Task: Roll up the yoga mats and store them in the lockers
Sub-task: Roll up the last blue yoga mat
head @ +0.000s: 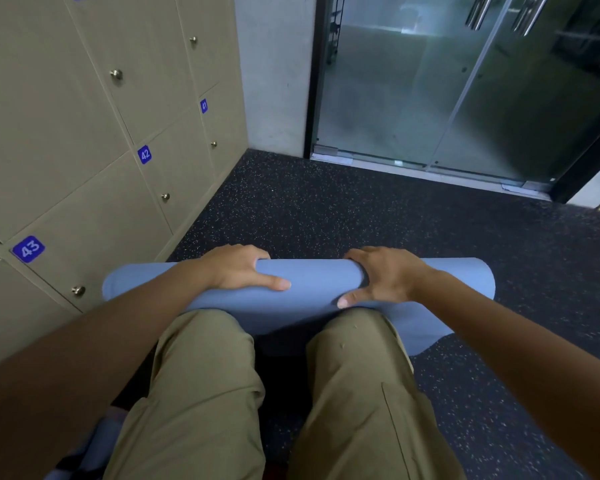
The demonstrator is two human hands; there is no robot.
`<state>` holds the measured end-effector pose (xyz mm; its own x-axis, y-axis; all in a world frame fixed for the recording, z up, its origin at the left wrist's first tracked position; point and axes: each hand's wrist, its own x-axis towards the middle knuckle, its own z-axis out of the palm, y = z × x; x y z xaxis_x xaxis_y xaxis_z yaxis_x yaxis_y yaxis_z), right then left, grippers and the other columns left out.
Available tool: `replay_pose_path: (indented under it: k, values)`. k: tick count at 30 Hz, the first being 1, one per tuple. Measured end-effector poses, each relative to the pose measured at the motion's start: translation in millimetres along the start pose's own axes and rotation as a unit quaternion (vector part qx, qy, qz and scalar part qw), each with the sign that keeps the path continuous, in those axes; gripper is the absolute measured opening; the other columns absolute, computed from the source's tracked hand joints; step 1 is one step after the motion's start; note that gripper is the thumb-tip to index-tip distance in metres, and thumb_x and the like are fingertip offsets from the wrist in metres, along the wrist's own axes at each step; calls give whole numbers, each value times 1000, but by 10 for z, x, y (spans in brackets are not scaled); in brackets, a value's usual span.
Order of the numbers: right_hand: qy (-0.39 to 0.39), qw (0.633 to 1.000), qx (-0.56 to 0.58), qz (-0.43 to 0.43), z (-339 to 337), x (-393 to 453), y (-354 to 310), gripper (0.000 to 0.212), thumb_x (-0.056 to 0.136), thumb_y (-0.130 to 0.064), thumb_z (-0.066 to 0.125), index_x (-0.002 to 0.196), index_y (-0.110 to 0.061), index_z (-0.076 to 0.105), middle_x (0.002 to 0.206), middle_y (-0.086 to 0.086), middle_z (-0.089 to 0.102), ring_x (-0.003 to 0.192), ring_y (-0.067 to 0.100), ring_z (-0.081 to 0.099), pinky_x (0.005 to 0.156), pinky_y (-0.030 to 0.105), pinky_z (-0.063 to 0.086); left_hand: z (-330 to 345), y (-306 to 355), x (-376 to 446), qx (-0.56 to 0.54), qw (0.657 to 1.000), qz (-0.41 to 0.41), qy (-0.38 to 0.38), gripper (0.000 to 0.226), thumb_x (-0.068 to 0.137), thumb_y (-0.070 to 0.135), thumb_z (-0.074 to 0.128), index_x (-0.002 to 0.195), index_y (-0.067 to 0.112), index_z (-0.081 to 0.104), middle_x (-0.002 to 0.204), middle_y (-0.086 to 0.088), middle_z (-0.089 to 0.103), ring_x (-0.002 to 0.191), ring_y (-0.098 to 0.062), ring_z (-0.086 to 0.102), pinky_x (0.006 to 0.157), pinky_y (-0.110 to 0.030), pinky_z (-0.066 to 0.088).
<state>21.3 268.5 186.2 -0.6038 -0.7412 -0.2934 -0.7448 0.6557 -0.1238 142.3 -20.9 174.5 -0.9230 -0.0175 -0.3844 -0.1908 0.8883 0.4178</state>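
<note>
Both the left hand (243, 268) and right hand (381, 277) gripped the nearly rolled blue yoga mat (312, 285); finishing the roll probably came next, then the lockers (84, 188).

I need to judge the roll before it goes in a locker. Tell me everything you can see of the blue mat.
The mat is plain matte blue, foam-like, rolled into a thick cylinder lying crosswise on the dark speckled floor, beside the lockers. Its last flat stretch runs back under the knees. The left hand and right hand each hold the roll, fingers over the far side, thumbs on the near side. Both rounded ends stick out past the arms.
</note>
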Motion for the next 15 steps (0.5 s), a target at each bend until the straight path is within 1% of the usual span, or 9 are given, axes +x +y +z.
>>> replay_pose_path:
  k: [3,5,6,8,10,12,15]
  values:
    - [-22,998,51,22,23,107,39,83,59,-98,58,119,-40,56,118,-12,65,107,20,61,94,45,50,-36,24,53,-41,998,-3,-38,59,64,90,63,88,36,69,86,15,72,88,-10,69,84,-33,52]
    - [-43,994,98,37,35,179,83,79,56,-96,62,111,-39,62,111,-13,67,101,17,62,94,44,51,-11,24,62,-9,1000,5,-22,59,68,90,60,95,37,66,93,16,70,92,-11,67,88,-35,51]
    - [-52,990,123,44,42,209,110,77,56,-95,64,108,-38,65,108,-13,68,100,15,63,95,43,52,14,13,65,31,999,14,2,65,66,93,57,103,39,63,100,17,68,97,-11,65,91,-38,50]
    - [-75,981,172,54,54,249,185,78,55,-93,67,109,-37,70,109,-14,70,100,12,64,98,42,52,88,-14,82,124,990,39,51,84,57,96,54,122,42,53,115,17,62,106,-14,61,92,-41,48]
    - [-96,972,205,59,59,275,243,77,56,-91,69,111,-37,73,110,-15,71,102,10,65,101,41,51,156,-45,122,203,975,57,78,100,51,94,60,133,39,44,119,13,58,110,-17,59,90,-40,47]
    - [-108,969,214,61,47,306,260,77,57,-90,70,112,-36,73,112,-15,70,104,10,64,102,40,50,191,-64,178,253,961,62,92,103,50,91,66,132,34,43,115,9,58,107,-20,59,87,-39,48]
    - [-99,977,187,43,12,328,246,75,64,-88,69,117,-36,67,117,-13,67,107,13,63,100,38,50,201,-70,227,274,952,64,122,92,54,88,68,121,30,45,110,8,59,103,-21,60,82,-39,49]
